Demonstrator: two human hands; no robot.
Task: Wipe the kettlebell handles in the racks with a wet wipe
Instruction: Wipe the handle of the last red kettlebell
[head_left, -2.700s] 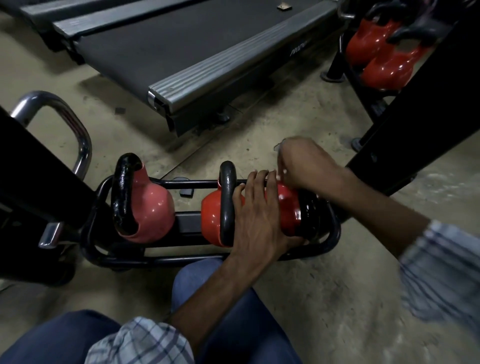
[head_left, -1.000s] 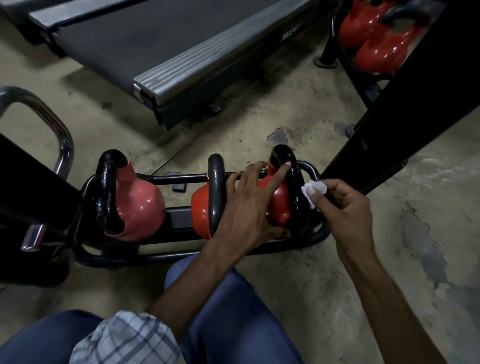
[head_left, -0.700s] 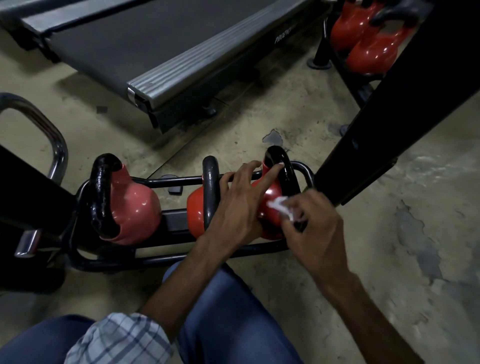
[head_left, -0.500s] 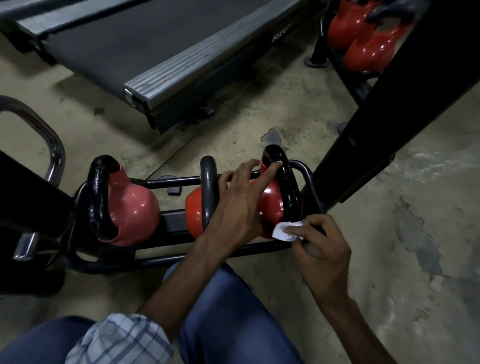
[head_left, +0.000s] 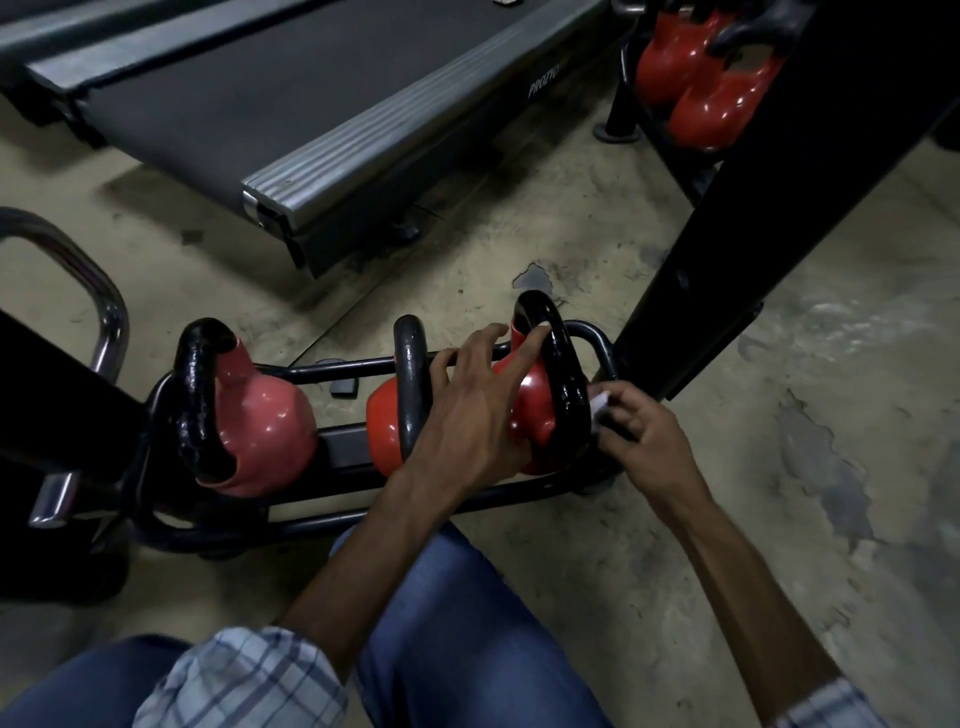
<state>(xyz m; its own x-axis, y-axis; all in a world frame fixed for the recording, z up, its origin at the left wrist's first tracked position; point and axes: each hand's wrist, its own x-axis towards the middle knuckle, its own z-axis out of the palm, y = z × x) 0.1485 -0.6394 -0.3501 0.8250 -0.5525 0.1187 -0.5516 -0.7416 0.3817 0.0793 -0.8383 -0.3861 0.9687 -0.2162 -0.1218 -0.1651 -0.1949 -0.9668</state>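
Observation:
Three red kettlebells with black handles lie in a low black floor rack (head_left: 332, 519). My left hand (head_left: 470, 410) rests flat across the middle kettlebell (head_left: 382, 423) and the right kettlebell (head_left: 535, 410), its forefinger touching the right kettlebell's handle (head_left: 563, 374). My right hand (head_left: 641, 434) pinches a small white wet wipe (head_left: 597, 405) against the outer side of that handle. The left kettlebell (head_left: 265, 426), paler red, stands untouched with its handle (head_left: 195, 395) towards me.
A treadmill deck (head_left: 291, 98) lies on the floor behind the rack. A black slanted post (head_left: 727, 249) rises just right of the rack. A second rack with red kettlebells (head_left: 696, 88) stands at the top right. A chrome tube (head_left: 98, 291) curves at the left.
My right hand has slid the wipe up the outer side of the right kettlebell's handle from its lower end. My left hand has stayed pressed on the two kettlebells.

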